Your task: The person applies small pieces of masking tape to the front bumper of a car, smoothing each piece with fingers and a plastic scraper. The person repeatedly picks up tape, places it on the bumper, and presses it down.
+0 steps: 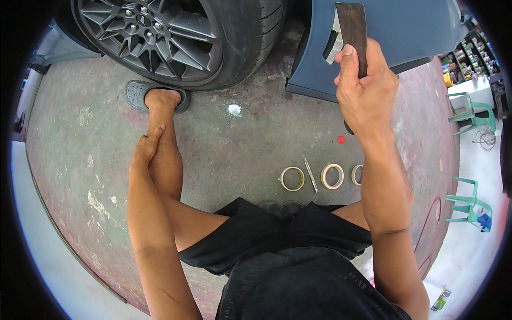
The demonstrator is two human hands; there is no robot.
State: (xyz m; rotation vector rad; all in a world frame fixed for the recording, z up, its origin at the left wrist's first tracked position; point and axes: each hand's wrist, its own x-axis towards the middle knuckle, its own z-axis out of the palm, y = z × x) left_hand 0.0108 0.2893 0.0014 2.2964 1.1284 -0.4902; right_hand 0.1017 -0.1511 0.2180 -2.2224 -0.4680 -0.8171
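Observation:
My right hand (pixel 368 93) is raised at the upper right, closed round a putty knife (pixel 353 26). Its broad, brown-stained blade points up, and a dark handle end shows below the hand. Just behind the blade stands a blue car body panel (pixel 405 32) with a light grey-white patch (pixel 332 50) by its dark edge. The blade covers part of that patch; whether it touches the panel I cannot tell. My left hand (pixel 146 146) is wrapped round my left shin (pixel 168 149), with some fingers hidden by the leg.
A car wheel (pixel 144 32) stands at the upper left, close to my clog (pixel 137 95). On the floor lie white powder (pixel 234 110), a red disc (pixel 341 140), a slim pen-like stick (pixel 310 174) and masking tape rolls (pixel 332 186). Green chairs (pixel 469 205) stand far right.

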